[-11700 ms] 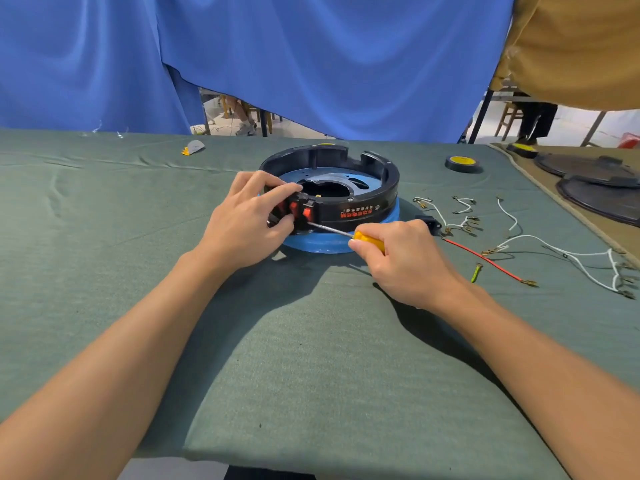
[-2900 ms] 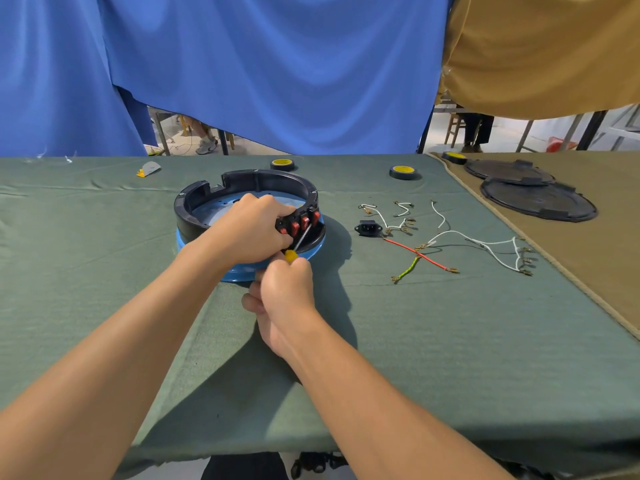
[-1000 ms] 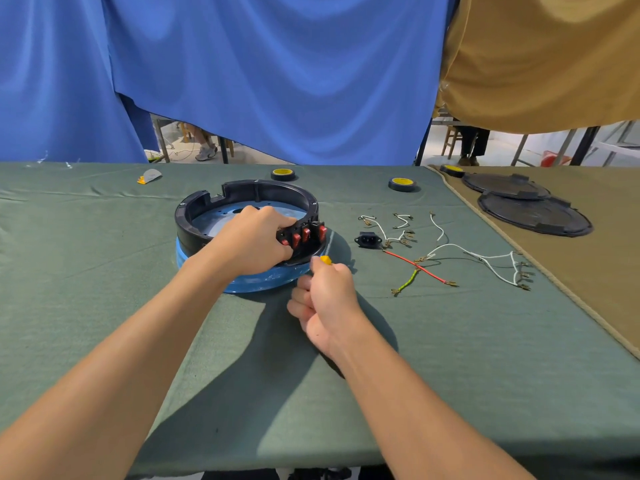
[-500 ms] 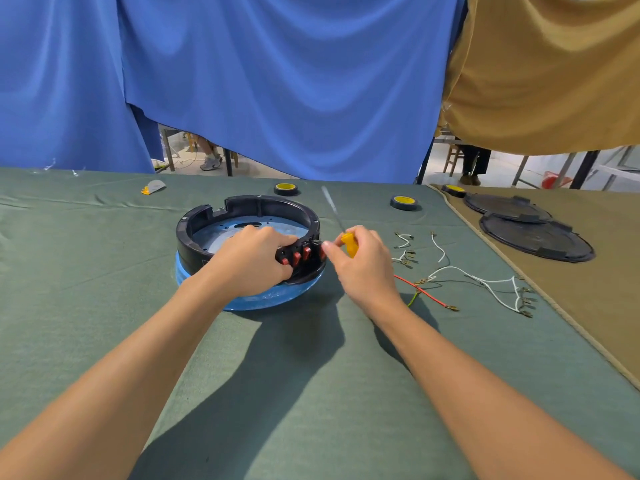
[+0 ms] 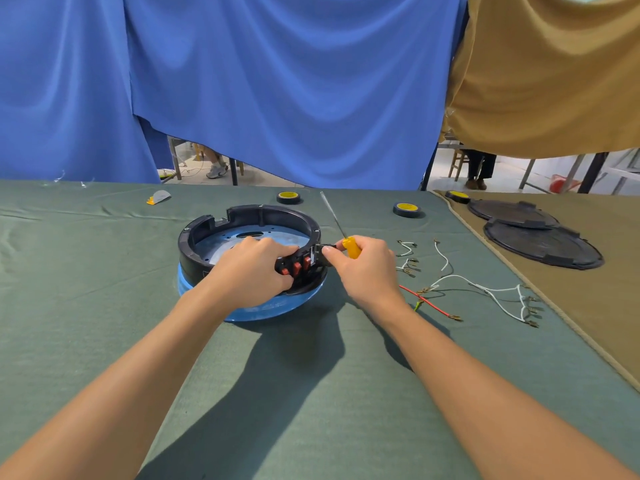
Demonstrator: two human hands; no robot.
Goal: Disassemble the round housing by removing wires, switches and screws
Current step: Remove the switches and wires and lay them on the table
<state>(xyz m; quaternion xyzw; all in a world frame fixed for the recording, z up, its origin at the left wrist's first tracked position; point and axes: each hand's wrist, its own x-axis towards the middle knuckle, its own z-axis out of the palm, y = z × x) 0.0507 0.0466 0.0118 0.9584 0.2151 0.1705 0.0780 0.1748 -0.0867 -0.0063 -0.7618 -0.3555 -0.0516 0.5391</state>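
While left hand (image 5: 254, 271) grips round housing (image 5: 256, 213) over red switches (image 5: 297, 268) at its 4 o'clock wall, right hand (image 5: 363, 268) clasps yellow screwdriver (image 5: 353, 247), shaft pointing 11 o'clock. Housing sits mid green table (image 5: 104, 271); loose wires (image 5: 453, 276) at its 3 o'clock.

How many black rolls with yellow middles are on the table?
3: the left roll behind the round housing, the middle roll farther right on the green cloth, the right roll at the far edge of the tan cloth. None seems hidden.

- round housing (image 5: 249, 213): black moulded plastic, faintly glossy, on a shiny blue base
- screwdriver (image 5: 353, 247): glossy yellow plastic handle, bright metal shaft
- tablecloth (image 5: 104, 278): matt green woven cloth
- curtain (image 5: 277, 81): smooth blue cloth
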